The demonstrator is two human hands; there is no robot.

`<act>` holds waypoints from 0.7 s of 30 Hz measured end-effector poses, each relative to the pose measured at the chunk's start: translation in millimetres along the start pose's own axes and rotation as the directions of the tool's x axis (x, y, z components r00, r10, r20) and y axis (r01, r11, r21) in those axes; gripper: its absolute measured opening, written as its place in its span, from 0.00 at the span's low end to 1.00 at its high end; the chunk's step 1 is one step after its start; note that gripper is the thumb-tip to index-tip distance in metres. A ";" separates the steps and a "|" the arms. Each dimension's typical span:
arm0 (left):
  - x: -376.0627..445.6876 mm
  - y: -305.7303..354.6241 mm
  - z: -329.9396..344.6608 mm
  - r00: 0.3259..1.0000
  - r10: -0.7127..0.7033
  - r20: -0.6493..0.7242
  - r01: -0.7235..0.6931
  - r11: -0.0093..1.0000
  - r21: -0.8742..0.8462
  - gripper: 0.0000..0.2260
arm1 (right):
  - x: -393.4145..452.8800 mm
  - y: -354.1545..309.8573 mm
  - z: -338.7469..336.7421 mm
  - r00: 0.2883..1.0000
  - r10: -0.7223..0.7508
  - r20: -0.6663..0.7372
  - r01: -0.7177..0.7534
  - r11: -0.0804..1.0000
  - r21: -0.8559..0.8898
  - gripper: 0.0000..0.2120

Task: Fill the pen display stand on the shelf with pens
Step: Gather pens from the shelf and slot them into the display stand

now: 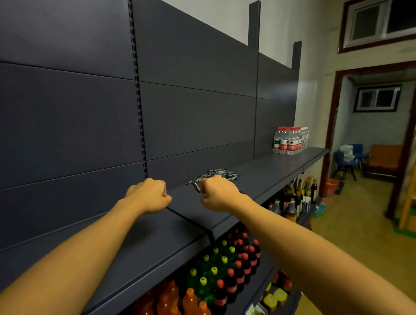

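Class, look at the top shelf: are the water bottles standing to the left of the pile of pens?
No, the water bottles stand to the right of the pile of pens.

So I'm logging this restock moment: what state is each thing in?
left hand: curled in a fist on the shelf, nothing visible in it
right hand: curled, pinching a pen
pens: loose heap lying on the shelf
water bottles: upright, capped, at the shelf's far end
soda bottles: upright, capped, on the lower shelf
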State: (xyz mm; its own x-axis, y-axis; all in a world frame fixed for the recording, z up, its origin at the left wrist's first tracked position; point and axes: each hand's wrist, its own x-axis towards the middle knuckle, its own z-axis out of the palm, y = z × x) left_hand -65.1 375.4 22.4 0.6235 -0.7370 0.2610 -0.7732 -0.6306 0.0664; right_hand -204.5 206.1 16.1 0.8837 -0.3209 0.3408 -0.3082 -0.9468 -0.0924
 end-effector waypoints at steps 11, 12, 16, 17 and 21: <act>92.9 30.5 37.8 1.000 -0.004 0.029 0.003 1.000 0.017 0.06 | 56.5 76.3 35.4 0.999 0.037 0.021 -0.038 0.999 0.036 0.10; 103.0 33.4 41.5 1.000 -0.003 0.027 0.003 1.000 0.018 0.06 | 62.7 84.2 38.3 0.999 0.037 0.021 -0.038 0.999 0.030 0.10; 146.3 45.2 61.8 0.999 0.014 0.036 -0.014 1.000 0.019 0.07 | 92.9 120.1 50.2 0.999 0.043 0.010 -0.043 0.999 0.006 0.09; 158.1 47.9 67.2 0.999 0.015 0.035 -0.016 1.000 0.021 0.07 | 102.3 129.3 53.0 0.999 0.048 0.012 -0.048 0.999 0.000 0.09; 211.9 54.3 83.5 0.999 0.020 0.031 -0.020 1.000 0.023 0.07 | 145.3 164.2 59.4 0.998 0.059 0.024 -0.058 0.998 -0.038 0.10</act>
State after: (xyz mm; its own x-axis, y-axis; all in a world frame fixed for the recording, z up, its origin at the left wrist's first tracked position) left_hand 34.7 164.7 0.9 0.6114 -0.7563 0.2327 -0.7829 -0.6208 0.0393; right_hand -105.8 2.6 -5.1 0.8721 -0.3766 0.3123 -0.3722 -0.9250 -0.0762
